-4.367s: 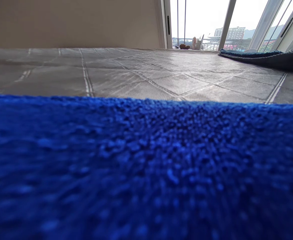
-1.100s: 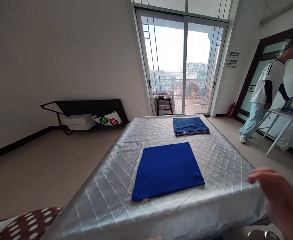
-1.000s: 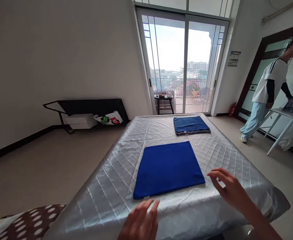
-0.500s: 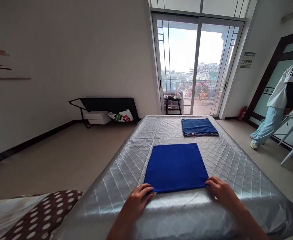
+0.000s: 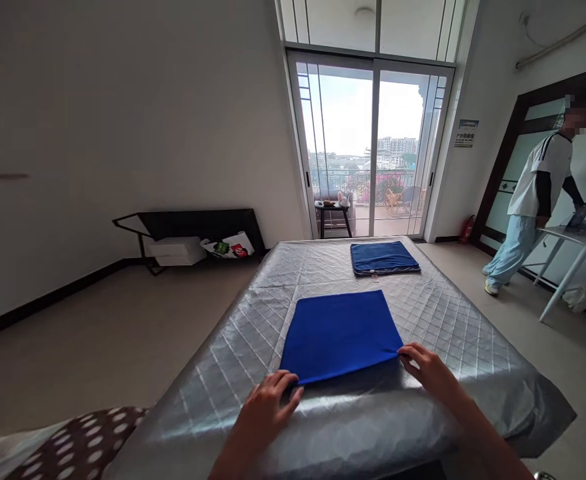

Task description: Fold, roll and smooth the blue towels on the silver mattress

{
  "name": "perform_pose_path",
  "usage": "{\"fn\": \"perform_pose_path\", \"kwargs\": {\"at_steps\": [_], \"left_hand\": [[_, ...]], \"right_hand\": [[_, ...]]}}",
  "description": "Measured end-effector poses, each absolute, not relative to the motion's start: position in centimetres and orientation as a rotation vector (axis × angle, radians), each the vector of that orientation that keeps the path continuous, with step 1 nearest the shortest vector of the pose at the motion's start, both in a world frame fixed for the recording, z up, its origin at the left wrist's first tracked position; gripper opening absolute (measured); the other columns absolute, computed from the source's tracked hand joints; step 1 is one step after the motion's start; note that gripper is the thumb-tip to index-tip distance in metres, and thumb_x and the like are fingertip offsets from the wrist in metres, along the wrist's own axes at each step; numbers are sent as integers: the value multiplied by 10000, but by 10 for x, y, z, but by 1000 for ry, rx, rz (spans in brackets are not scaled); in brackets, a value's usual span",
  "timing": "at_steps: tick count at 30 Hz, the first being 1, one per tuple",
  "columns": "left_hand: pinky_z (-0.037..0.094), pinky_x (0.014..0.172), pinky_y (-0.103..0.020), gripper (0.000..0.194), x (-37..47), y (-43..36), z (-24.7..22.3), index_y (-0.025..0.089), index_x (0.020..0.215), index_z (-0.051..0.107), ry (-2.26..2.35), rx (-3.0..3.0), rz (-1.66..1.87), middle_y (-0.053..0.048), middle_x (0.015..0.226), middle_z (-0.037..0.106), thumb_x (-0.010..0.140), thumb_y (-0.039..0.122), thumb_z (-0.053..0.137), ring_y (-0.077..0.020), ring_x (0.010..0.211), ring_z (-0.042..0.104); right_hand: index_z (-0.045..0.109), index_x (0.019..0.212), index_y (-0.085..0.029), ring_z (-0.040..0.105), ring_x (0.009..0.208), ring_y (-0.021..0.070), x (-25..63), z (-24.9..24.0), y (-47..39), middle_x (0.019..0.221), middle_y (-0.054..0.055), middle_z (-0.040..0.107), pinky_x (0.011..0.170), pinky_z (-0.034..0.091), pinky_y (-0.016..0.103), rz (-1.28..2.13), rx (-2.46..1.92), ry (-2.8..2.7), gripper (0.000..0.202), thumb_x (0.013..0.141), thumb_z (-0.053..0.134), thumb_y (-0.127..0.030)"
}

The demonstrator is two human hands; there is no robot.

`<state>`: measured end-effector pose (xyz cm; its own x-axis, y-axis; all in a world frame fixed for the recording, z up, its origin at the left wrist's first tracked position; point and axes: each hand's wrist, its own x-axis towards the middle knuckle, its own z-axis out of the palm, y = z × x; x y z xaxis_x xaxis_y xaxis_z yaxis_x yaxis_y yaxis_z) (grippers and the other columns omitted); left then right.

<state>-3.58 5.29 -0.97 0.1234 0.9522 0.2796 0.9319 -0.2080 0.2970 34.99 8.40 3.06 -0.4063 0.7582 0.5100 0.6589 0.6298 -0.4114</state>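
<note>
A flat, square blue cushion cover point(image 5: 340, 337) lies on the silver quilted bed cover point(image 5: 243, 333). At its near right corner, my right hand point(image 5: 425, 367) pinches the fabric between thumb and fingers, and that corner is pulled up slightly. My left hand point(image 5: 273, 403) rests its fingertips on the near left corner, with the thumb held apart from the fingers. Farther back on the bed lies a second, darker blue cover point(image 5: 385, 257), with a small white tag at its near edge.
At right a person point(image 5: 537, 180) in a white shirt leans over a white table point(image 5: 577, 240). A black bench point(image 5: 197, 225) with a white box point(image 5: 177, 251) stands by the left wall. Brown polka-dot fabric point(image 5: 87, 440) lies at lower left. Sliding glass doors point(image 5: 374, 147) are behind the bed.
The view has shifted right and up slightly. My right hand has raised the near right corner a little, while my left thumb has spread from the fingers. The person has leaned toward the table.
</note>
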Motion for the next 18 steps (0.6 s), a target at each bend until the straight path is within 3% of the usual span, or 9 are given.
{"fn": "perform_pose_path", "kwargs": {"at_steps": [4,7,10,14,18], "left_hand": [[468,956,-486,397,-9,50,13,210,1098,681,2123,2302,428,-95,1113,707,864,521,603,-298,1080,647],[467,961,-456,219,-1,55,15,209,1051,700,2111,2383,366,-78,1089,721,870,281,600,-275,1065,656],[506,928,-402,279,-8,63,2,237,1036,718,2034,2471,450,-56,1082,742,821,123,582,-249,1028,682],[569,829,-337,224,-25,69,-5,257,1036,737,1791,2557,928,-40,988,777,885,239,572,-219,904,727],[580,754,-248,236,-30,64,36,270,1021,746,1491,2478,1390,-12,895,788,948,385,553,-167,808,741]], "right_hand": [[644,1146,-290,733,925,195,350,39,86,1084,44,710,794,631,334,113,-995,-2173,234,1005,472,-216],[654,1176,-301,736,868,180,350,58,88,1051,41,716,748,631,305,32,-937,-2123,274,1028,435,-227],[658,1206,-297,734,834,173,351,82,91,1026,46,725,712,624,285,-57,-926,-2058,284,1033,442,-235],[673,1190,-281,734,814,159,361,116,90,1022,46,738,708,618,264,-167,-913,-2061,269,1034,456,-250],[692,1137,-268,736,804,148,386,151,80,974,30,751,717,613,237,-301,-937,-2040,223,1023,501,-281]]}}
